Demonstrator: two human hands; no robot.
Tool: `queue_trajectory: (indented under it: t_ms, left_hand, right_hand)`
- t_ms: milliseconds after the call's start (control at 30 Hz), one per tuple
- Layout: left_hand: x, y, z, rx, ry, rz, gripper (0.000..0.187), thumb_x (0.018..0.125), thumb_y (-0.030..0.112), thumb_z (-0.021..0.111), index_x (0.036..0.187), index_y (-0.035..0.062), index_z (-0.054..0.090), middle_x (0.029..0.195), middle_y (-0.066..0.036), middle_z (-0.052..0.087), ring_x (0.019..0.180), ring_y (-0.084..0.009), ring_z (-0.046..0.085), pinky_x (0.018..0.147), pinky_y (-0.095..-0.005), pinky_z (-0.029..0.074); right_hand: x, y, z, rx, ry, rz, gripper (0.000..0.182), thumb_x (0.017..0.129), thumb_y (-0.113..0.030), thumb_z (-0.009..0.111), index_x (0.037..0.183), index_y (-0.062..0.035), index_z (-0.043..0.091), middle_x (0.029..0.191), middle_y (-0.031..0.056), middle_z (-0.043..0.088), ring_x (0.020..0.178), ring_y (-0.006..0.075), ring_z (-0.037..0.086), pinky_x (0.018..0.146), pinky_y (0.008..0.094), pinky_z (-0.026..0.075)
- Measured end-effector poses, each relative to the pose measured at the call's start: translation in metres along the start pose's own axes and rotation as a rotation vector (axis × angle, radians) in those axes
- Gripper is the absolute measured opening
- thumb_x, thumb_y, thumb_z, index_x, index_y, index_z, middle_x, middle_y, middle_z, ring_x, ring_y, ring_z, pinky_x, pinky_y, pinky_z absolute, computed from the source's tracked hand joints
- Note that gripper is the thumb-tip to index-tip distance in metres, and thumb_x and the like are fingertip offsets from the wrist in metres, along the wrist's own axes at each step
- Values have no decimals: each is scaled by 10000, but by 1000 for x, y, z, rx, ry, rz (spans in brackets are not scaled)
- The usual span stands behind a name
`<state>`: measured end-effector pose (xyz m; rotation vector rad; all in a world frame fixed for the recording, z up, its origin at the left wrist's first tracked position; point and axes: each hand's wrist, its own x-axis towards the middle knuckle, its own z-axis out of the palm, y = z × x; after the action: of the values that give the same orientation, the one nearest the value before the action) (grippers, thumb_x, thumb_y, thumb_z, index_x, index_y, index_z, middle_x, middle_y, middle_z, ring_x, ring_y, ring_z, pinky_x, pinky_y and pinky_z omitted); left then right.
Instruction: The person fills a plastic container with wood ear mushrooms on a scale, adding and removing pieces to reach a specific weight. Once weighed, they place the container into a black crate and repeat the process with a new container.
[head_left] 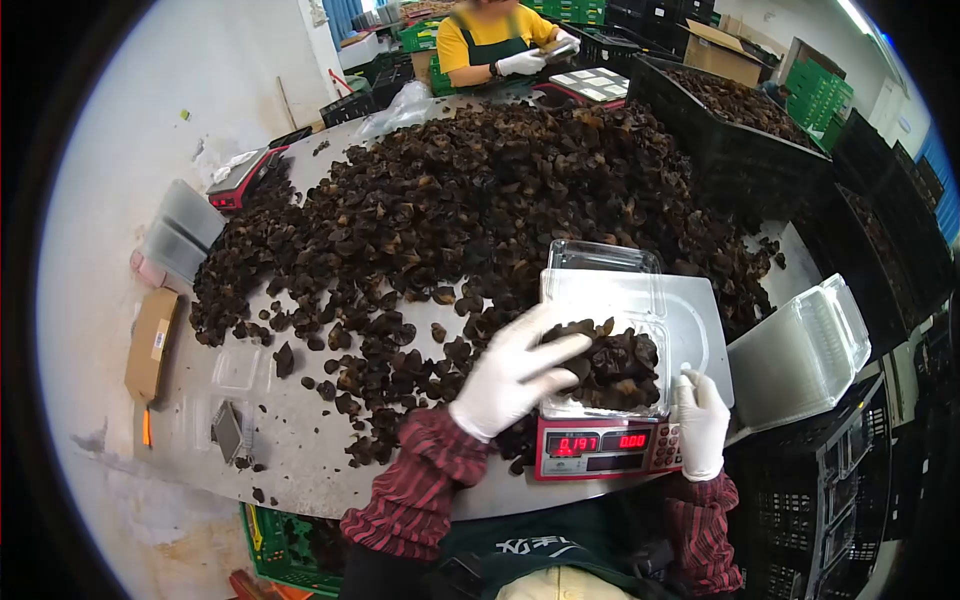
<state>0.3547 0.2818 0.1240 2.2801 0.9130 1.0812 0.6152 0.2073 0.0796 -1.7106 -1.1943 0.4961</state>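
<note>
A red digital scale (pixel 590 464) with a metal plate (pixel 705 310) stands at the table's front, its display reading 0.197 and 0.00. On the plate rests a clear plastic box with its lid (pixel 605 257) folded back, holding dark wood ear mushrooms (pixel 615 370). My left hand (pixel 512 375), white-gloved, reaches over the box's left side with fingers stretched apart, touching or just above the mushrooms. At the plate's front right corner is my right hand (pixel 703 425), also gloved, fingers curled in beside the keypad; anything in them is hidden.
A large heap of wood ears (pixel 480 190) spreads over the metal table (pixel 330 475). Stacked clear boxes (pixel 800 350) stand right of the scale. A black crate (pixel 745 165) of mushrooms sits at back right. Across the table, a person in yellow (pixel 490 45) holds something beside another scale (pixel 590 88).
</note>
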Motion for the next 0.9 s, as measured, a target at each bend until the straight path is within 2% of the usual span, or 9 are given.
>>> queue_trajectory:
  t_ms: [100,167,233,333,467,567,633,767,900]
  left_hand:
    - [-27,-35,-21,42,114,-283,354,781,100,668,1134,111,639,1217,-129,557,1109,-266,539,950,-319,426]
    - [-52,-66,-24,191,18,-405,360,791,101,662,1149,112,629,1163,-129,576,1078,-256,557,930,-315,439]
    - [-64,-70,-16,167,-58,-326,450,741,196,708,1176,150,604,1161,-156,561,1052,-321,541,888,-386,453]
    - [-85,-74,11,453,-349,-192,510,671,206,747,1158,172,602,1254,-123,495,1082,-307,516,882,-433,447]
    - [-89,-98,11,187,-16,-303,287,618,-60,631,866,79,677,921,-96,630,848,-278,619,731,-311,502]
    - [-83,-100,-11,-79,82,-640,158,689,-30,673,842,9,670,796,-69,642,781,-165,631,723,-272,486]
    - [-76,-100,-22,-71,132,-555,135,724,-48,669,851,-1,670,820,-46,643,800,-126,627,728,-244,483]
    - [-30,-38,-31,-459,346,-468,248,687,-135,595,865,16,680,900,-48,634,810,-123,621,729,-231,489]
    - [17,18,-11,-211,228,-143,260,673,-141,570,860,9,670,908,-92,651,857,-198,626,778,-287,496]
  right_hand:
    - [2,-16,-12,159,10,168,206,922,-99,552,1097,1,594,694,-22,518,503,27,400,458,177,344]
    - [1,-16,-14,169,21,164,207,920,-104,557,1092,4,596,699,-16,533,494,31,406,453,180,345]
    - [0,-13,-10,153,15,149,211,913,-113,570,1076,17,601,703,4,564,510,37,424,471,194,359]
    - [-5,-17,-7,78,-12,127,234,908,-143,580,1057,35,606,694,35,595,537,45,461,493,211,381]
    - [-6,-17,-11,68,4,124,246,906,-141,581,1070,41,603,692,32,596,540,42,471,496,208,390]
    - [-7,-18,-16,103,28,131,252,904,-138,580,1079,43,601,695,29,599,536,36,465,494,206,391]
    - [-6,-17,-17,121,15,217,254,901,-140,582,1080,38,602,698,36,603,534,39,472,495,211,398]
    - [-7,5,-11,-39,54,75,249,884,-145,598,1060,31,613,725,95,635,592,106,563,567,254,459]
    - [-6,-4,-3,28,12,50,246,878,-134,607,1052,40,612,755,113,643,638,129,582,598,259,468]
